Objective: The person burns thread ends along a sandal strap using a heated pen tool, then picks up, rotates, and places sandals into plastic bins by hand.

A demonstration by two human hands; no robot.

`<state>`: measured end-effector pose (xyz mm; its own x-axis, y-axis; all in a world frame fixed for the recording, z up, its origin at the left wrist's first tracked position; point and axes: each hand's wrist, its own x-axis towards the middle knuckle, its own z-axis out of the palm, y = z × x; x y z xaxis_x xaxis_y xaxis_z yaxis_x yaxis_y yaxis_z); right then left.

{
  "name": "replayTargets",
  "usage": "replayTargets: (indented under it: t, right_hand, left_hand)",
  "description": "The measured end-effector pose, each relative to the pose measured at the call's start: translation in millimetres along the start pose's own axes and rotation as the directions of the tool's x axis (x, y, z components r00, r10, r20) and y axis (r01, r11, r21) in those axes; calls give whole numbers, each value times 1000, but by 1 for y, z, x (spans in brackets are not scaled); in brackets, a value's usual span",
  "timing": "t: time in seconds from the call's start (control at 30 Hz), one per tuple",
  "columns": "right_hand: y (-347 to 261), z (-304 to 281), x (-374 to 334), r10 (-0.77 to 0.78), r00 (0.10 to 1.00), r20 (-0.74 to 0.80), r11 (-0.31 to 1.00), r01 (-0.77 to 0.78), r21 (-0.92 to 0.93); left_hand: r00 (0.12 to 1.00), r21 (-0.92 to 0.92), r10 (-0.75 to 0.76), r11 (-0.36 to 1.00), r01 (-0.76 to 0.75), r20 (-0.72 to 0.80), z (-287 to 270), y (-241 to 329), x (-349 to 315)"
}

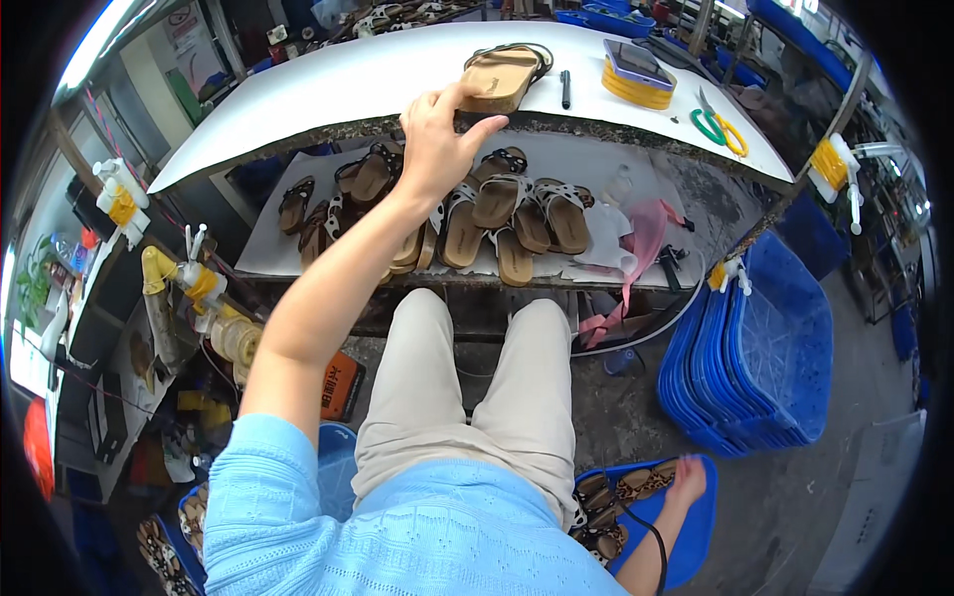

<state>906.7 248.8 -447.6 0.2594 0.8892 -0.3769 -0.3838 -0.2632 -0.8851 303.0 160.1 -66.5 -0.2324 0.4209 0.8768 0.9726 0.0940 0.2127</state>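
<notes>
At the front edge of the white worktop, my left hand is at the heel of a sandal with a tan footbed and dark straps. Its fingers lie on the heel's left side, and the thumb stretches along the near edge. Low on the right, my right hand reaches down into a blue basket. It is closed at the end of a leopard-print sandal; the fingers are slightly blurred. More sandals lie beside it in that basket.
Several spotted-strap sandals crowd the shelf under the worktop, near a pink cloth. On top lie a black pen, a phone on a yellow stack, and scissors. Nested blue baskets stand to the right.
</notes>
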Motion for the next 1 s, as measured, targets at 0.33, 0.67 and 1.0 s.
replayTargets:
  t: [0.33, 0.67, 1.0]
  right_hand:
    - [-112, 340, -280, -72, 230, 971, 986, -129, 104]
    - [-49, 330, -301, 391, 233, 891, 874, -397, -280]
    - [-29, 310, -303, 492, 40, 869, 788, -444, -426]
  left_hand:
    - [966, -293, 122, 938, -187, -229, -47, 92, -171]
    - [448, -517, -266, -529, 673, 854, -69, 63, -196]
    - [417, -451, -195, -551, 702, 888, -76, 64, -191]
